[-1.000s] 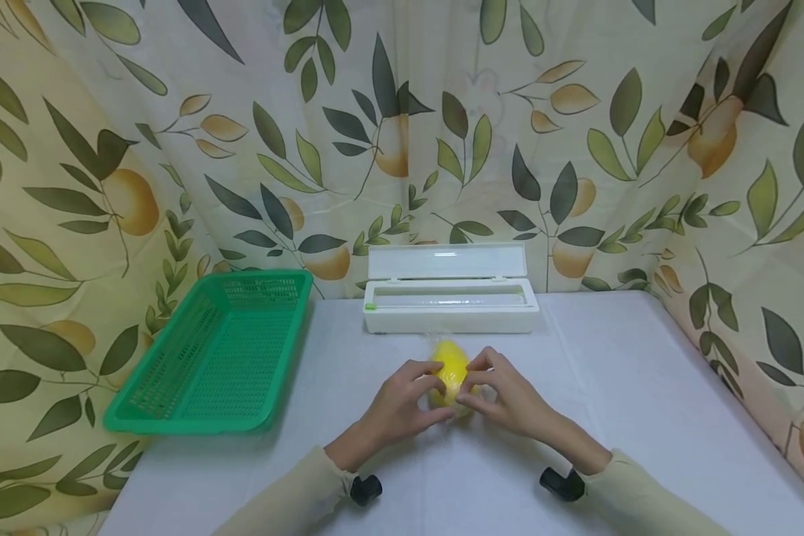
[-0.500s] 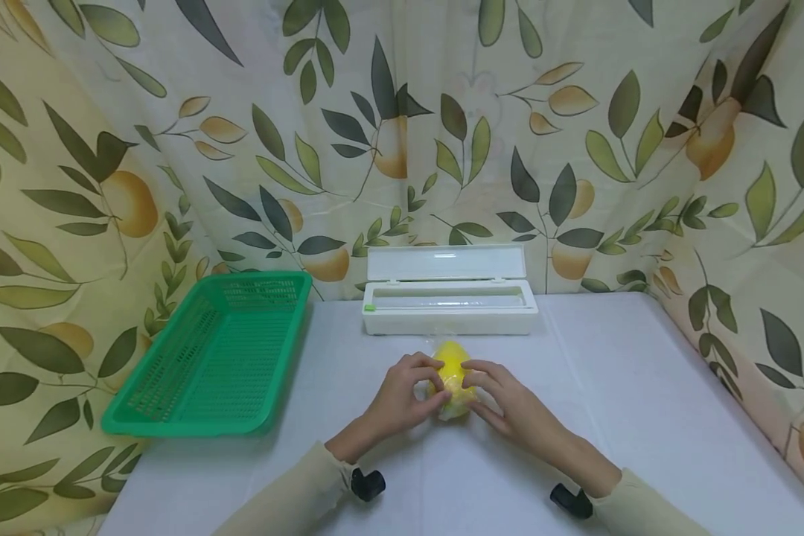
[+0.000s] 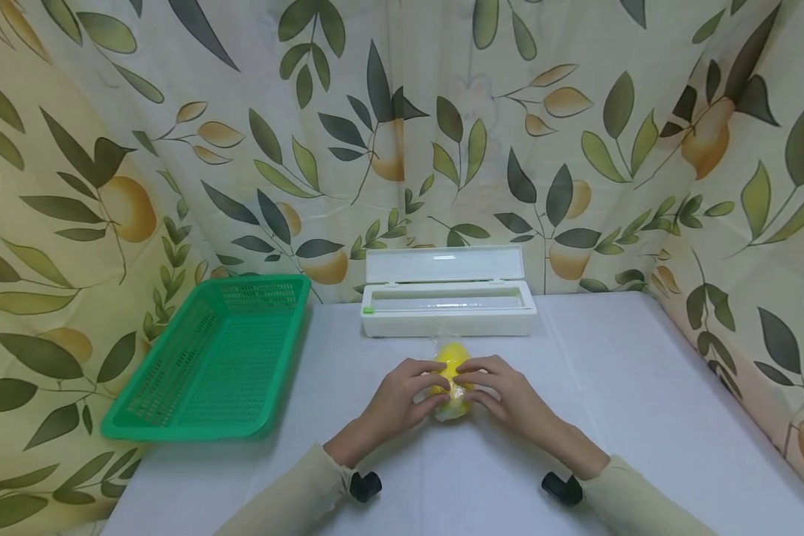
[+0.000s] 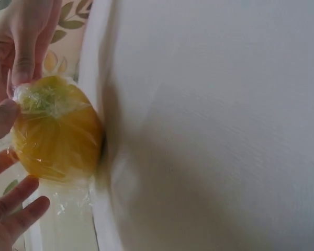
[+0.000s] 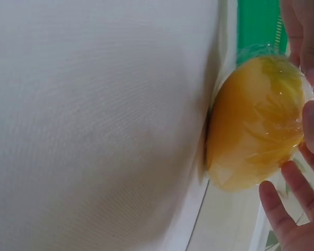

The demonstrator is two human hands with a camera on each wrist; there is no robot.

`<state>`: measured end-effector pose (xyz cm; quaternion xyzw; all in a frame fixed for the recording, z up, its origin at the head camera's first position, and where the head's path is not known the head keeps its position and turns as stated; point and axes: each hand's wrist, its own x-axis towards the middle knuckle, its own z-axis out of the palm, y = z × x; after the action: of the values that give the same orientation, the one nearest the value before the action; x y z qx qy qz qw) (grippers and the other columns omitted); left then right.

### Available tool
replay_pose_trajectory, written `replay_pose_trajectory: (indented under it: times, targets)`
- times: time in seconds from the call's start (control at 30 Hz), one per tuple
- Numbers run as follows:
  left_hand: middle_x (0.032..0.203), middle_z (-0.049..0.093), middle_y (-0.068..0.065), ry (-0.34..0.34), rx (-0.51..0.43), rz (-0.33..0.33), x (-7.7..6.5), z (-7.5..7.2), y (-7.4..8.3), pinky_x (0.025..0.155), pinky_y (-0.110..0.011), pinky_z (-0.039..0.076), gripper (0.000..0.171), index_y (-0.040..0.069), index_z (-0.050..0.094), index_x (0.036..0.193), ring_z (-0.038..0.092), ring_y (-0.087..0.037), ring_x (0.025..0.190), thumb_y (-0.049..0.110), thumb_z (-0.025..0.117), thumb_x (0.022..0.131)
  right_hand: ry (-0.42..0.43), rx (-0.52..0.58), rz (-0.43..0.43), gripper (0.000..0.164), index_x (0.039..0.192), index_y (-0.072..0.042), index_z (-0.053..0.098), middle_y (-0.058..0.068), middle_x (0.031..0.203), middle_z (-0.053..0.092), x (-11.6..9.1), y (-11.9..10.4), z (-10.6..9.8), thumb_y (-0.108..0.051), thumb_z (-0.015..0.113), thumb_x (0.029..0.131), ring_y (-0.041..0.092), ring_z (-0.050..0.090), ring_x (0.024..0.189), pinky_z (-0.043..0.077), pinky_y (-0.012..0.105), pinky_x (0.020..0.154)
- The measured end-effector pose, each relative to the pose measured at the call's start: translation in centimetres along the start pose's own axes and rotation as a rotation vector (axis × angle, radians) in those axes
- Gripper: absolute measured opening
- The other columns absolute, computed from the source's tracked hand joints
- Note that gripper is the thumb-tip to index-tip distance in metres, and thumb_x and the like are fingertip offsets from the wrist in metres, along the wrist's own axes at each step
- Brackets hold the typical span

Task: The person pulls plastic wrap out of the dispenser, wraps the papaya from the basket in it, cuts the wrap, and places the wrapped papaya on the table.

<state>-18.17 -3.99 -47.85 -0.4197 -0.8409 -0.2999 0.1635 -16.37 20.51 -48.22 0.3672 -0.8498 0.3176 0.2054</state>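
Observation:
A yellow oval fruit, mango-like (image 3: 452,356), lies on the table wrapped in clear cling film (image 5: 275,120). Its near end looks greenish under bunched film in the left wrist view. On its left side, my left hand (image 3: 398,394) holds it with bent fingers, the thumb at the gathered film. My right hand (image 3: 505,391) holds the other side, its thumb also at that near end. The fingertips of both hands almost meet over the fruit. A loose flap of film sticks out at the far end. The hands cover part of the fruit in the head view.
Behind the fruit stands a white cling film dispenser (image 3: 449,324) with its lid raised and a film roll inside. A green plastic basket (image 3: 268,428) is at the left on the white-clothed table (image 3: 643,417). A leaf-patterned curtain (image 3: 469,149) hangs around the back and sides.
My right hand drew slightly back from the film, its fingers spreading, then came in again over the fruit. My left hand stayed at the fruit with small finger shifts.

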Motion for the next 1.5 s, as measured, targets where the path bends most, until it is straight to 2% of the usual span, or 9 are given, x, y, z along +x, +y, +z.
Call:
replay_pose_trajectory:
  times: [0.1,0.27,0.47,0.67,0.8,0.93,1.07,1.23,1.5]
  targets:
    - [0.126,0.071,-0.005,0.001,-0.020,-0.009,-0.1,0.0,-0.2,0.100,-0.031,0.052,0.015,0.017,0.078,0.101,0.064,-0.019,0.117,0.025,0.082,0.089,0.021,-0.004,-0.014,0.036,0.110,-0.013,0.080,0.003,0.121,0.069,0.1,0.3,0.3,-0.003,0.087,0.077,0.024,0.061,0.113,0.058,0.045,0.086]
    - [0.126,0.070,-0.004,0.003,-0.137,-0.065,-0.2,-0.1,-0.6,0.101,-0.033,0.051,0.013,0.014,0.080,0.097,0.064,-0.019,0.117,0.019,0.084,0.087,0.053,-0.018,0.002,0.037,0.110,-0.019,0.082,0.011,0.132,0.066,0.0,0.6,0.7,-0.007,0.089,0.075,0.032,0.058,0.121,0.055,0.053,0.089]
    - [0.123,0.070,-0.004,0.026,-0.244,-0.106,0.0,0.1,-1.1,0.100,-0.038,0.052,0.007,0.012,0.078,0.091,0.062,-0.022,0.118,0.015,0.083,0.088,0.062,0.083,0.027,0.035,0.110,-0.015,0.082,0.016,0.134,0.065,0.0,0.8,1.1,-0.005,0.088,0.077,0.038,0.060,0.124,0.053,0.056,0.093]
    - [0.123,0.069,-0.002,0.006,-0.346,-0.187,0.2,0.4,-1.7,0.083,-0.034,0.058,0.006,0.012,0.079,0.091,0.061,-0.021,0.116,0.017,0.082,0.090,0.041,0.152,0.114,0.028,0.108,-0.017,0.083,0.012,0.134,0.065,0.1,1.0,1.3,-0.008,0.086,0.082,0.037,0.061,0.123,0.053,0.059,0.092]
    - [0.121,0.069,0.000,0.001,-0.435,-0.257,0.4,0.4,-2.1,0.082,-0.037,0.059,0.005,0.012,0.080,0.091,0.061,-0.021,0.116,0.016,0.082,0.090,0.025,0.208,0.195,0.022,0.106,-0.020,0.083,0.009,0.135,0.065,0.3,1.1,1.2,-0.013,0.084,0.085,0.035,0.059,0.126,0.048,0.061,0.098]
    - [0.118,0.070,0.002,0.011,-0.497,-0.296,0.5,0.6,-2.4,0.082,-0.041,0.059,0.005,0.013,0.081,0.091,0.062,-0.019,0.115,0.017,0.083,0.088,0.013,0.250,0.246,0.019,0.105,-0.022,0.083,0.006,0.135,0.065,0.5,0.9,1.0,-0.017,0.084,0.086,0.034,0.056,0.130,0.044,0.064,0.103]
    - [0.112,0.074,0.002,0.075,-0.508,-0.281,0.5,0.8,-2.5,0.082,-0.041,0.059,0.007,0.013,0.082,0.089,0.064,-0.017,0.107,0.017,0.086,0.085,0.006,0.271,0.274,0.018,0.104,-0.023,0.083,0.004,0.135,0.065,0.6,0.8,0.9,-0.018,0.083,0.087,0.033,0.056,0.131,0.044,0.062,0.105]
    - [0.105,0.078,0.002,0.162,-0.467,-0.221,0.5,0.9,-2.5,0.081,-0.036,0.058,0.009,0.012,0.083,0.087,0.066,-0.014,0.097,0.016,0.089,0.081,0.003,0.269,0.283,0.019,0.104,-0.024,0.084,0.003,0.134,0.066,0.7,1.0,0.8,-0.018,0.084,0.086,0.031,0.058,0.129,0.046,0.059,0.104]
    - [0.104,0.079,0.000,0.171,-0.402,-0.186,0.6,1.0,-2.8,0.086,-0.030,0.055,0.011,0.011,0.083,0.087,0.069,-0.013,0.098,0.015,0.090,0.079,-0.023,0.254,0.306,0.018,0.104,-0.024,0.083,0.002,0.132,0.067,0.9,1.2,0.8,-0.020,0.084,0.087,0.031,0.059,0.127,0.046,0.062,0.103]
